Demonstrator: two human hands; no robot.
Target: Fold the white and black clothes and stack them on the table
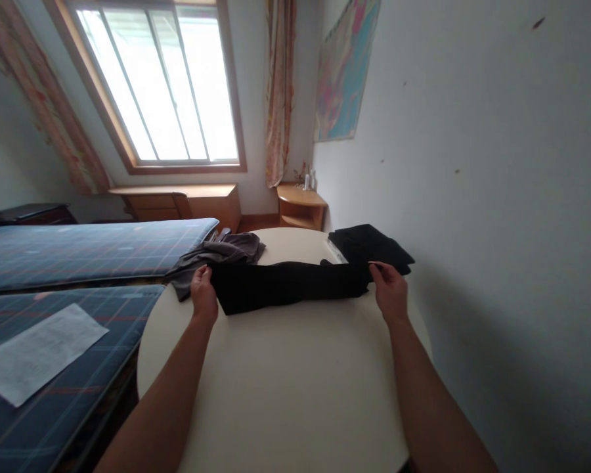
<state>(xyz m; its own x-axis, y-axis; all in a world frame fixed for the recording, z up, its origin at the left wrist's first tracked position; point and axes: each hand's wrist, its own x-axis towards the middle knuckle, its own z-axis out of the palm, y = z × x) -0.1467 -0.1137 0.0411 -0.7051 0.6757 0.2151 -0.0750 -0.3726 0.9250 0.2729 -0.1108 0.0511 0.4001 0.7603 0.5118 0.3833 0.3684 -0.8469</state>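
Note:
A long, narrow black garment (pixel 290 286), perhaps folded trousers, stretches sideways between my two hands over the pale round table (pixel 295 387). My left hand (pixel 205 294) pinches its left end near the upper corner. At the other end, my right hand (pixel 390 290) has thumb and fingers closed on the upper corner. The lower edge hangs at or just above the tabletop; I cannot tell whether it touches. Beyond my left hand lies a crumpled dark grey garment (pixel 236 248). A stack of folded black clothing (pixel 369 244) sits at the back right, behind my right hand.
On the left are mattresses (pixel 93 253) with a blue plaid cover, and a printed paper sheet (pixel 44 351) lies on the nearer one. A white wall (pixel 497 217) runs close along the right. A wooden desk (pixel 182 197) and corner shelf (pixel 301 197) stand under and beside the window.

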